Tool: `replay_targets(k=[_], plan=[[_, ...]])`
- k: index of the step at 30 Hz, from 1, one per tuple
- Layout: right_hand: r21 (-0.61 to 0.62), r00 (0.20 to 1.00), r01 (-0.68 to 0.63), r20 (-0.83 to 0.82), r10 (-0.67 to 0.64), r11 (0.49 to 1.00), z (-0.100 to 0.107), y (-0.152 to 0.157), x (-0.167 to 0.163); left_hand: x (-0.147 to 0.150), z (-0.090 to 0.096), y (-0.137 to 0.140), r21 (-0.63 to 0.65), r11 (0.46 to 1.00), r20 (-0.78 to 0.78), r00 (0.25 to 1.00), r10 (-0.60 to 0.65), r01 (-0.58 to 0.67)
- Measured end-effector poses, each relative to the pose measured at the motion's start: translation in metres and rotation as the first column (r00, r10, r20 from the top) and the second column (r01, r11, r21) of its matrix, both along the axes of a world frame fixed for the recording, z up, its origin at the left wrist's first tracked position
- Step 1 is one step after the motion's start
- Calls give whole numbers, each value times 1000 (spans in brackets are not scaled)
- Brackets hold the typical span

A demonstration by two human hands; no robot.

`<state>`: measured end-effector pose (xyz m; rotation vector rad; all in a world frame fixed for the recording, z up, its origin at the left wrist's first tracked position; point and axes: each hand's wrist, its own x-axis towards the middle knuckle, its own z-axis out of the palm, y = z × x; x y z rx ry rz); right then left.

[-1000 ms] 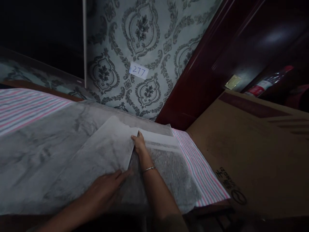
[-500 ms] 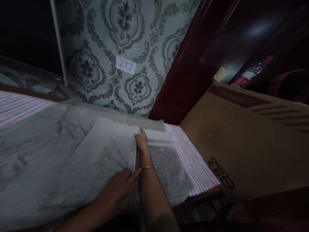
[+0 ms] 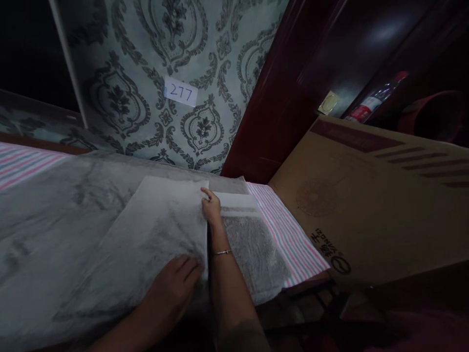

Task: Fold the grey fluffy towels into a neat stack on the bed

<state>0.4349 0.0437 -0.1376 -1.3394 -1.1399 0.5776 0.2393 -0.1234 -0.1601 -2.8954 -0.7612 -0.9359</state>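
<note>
A large grey plush blanket (image 3: 91, 210) lies spread along the surface, with a paler flap folded over its middle and a straight edge down the flap's right side. My right hand (image 3: 211, 208), with a thin bracelet at the wrist, grips the far part of that edge, one digit stretched out over the flap. Nearer to me, my left hand (image 3: 179, 281) has its fingers curled down onto the flap by the same edge; the fingertips are partly hidden. Right of the edge, a darker furry part with pale bands shows.
Striped pink, blue and white cloth (image 3: 282, 230) shows under the blanket. A big cardboard box (image 3: 362, 205) stands on the right, before a dark red cabinet (image 3: 264, 132). A plastic bottle (image 3: 370, 105) lies behind the box. A dark screen (image 3: 32, 58) is at left.
My left hand has drawn in its pointing finger and now curls onto the flap. My right hand has shifted slightly up along the edge, with a digit extended left. The view has shifted a little.
</note>
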Motion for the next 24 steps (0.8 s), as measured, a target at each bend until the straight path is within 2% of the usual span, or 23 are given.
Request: replay_targets(k=[4, 6, 11, 14, 18, 20, 22, 24], plan=[[-57, 999, 55, 3, -55, 997, -3, -1, 6, 11, 10, 0, -134, 991, -224, 973, -56, 26], [-68, 998, 58, 9, -58, 996, -6, -1, 7, 9, 19, -3, -213, 977, -266, 960, -84, 27], [-82, 997, 79, 20, -77, 994, -8, -2, 5, -15, 46, -7, -383, 915, -97, 979, -177, 128], [-70, 996, 88, 35, -86, 994, -6, -2, 4, -32, 65, 6, -352, 922, -33, 983, -183, 160], [13, 998, 36, 55, -37, 999, -4, -1, 3, -47, 85, 43, -291, 956, -61, 996, -60, 40], [-2, 998, 32, 52, -32, 999, -4, 0, 3, -55, 92, 67, -293, 955, -105, 994, 19, -49], [-42, 996, 60, 62, -57, 997, -6, 1, 4, -65, 95, 94, -301, 940, -150, 981, 122, -163], [-59, 994, 79, 76, -74, 995, -7, 1, 5, -76, 95, 122, -312, 903, -163, 953, 257, -296]])
